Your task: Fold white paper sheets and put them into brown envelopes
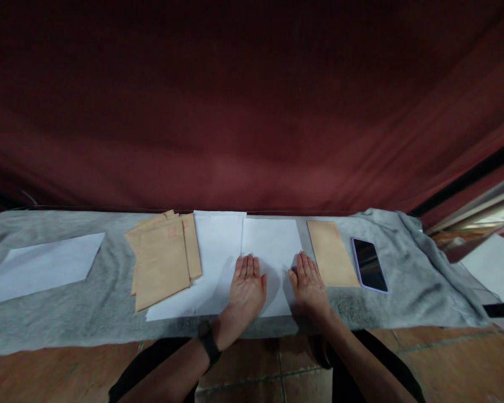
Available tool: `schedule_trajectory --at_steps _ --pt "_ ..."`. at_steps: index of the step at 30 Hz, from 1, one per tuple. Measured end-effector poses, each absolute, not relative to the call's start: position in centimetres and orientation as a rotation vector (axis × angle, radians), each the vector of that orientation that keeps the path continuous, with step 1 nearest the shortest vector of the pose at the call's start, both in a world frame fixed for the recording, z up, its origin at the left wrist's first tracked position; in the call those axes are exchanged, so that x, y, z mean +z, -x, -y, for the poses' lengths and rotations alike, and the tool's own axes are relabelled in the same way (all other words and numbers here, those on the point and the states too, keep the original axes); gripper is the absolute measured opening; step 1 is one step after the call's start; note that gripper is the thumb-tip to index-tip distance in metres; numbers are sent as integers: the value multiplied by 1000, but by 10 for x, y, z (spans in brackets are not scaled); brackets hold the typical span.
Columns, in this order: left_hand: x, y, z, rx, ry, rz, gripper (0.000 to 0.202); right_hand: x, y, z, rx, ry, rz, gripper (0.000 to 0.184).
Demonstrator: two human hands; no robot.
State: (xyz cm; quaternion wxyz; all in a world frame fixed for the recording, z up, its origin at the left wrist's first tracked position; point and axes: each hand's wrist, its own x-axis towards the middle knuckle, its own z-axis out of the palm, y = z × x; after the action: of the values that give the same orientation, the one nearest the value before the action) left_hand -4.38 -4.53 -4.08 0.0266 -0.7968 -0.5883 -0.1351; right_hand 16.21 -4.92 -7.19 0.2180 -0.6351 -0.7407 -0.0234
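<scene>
My left hand [248, 282] is palm up and open above the white paper sheets, near the seam where two of them meet. Over the right edge of the right-hand white sheet [273, 240] is my right hand [308, 282], also palm up with its fingers stretched out. Neither hand holds anything. Another white sheet [218, 240] spreads to the left, partly under a fanned pile of brown envelopes [162, 268]. A single brown envelope [332, 254] lies just right of my right hand, partly beside its fingers.
A phone [369, 266] with a pale purple case lies right of the single envelope. More white paper [46, 263] is at the far left. Grey cloth [117, 319] covers the narrow surface, with a dark red curtain [235, 140] behind it. Another white sheet [493, 268] shows at far right.
</scene>
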Motion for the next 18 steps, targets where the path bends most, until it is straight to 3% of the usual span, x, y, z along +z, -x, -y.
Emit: schedule_trajectory --at_steps 8,18 --pt "-38 22 -28 -446 2629 1686 54 -48 -122 -31 209 1560 2146 59" --pt "-55 35 -48 -434 2434 1893 57 -66 -111 -86 -118 1752 2233 55"
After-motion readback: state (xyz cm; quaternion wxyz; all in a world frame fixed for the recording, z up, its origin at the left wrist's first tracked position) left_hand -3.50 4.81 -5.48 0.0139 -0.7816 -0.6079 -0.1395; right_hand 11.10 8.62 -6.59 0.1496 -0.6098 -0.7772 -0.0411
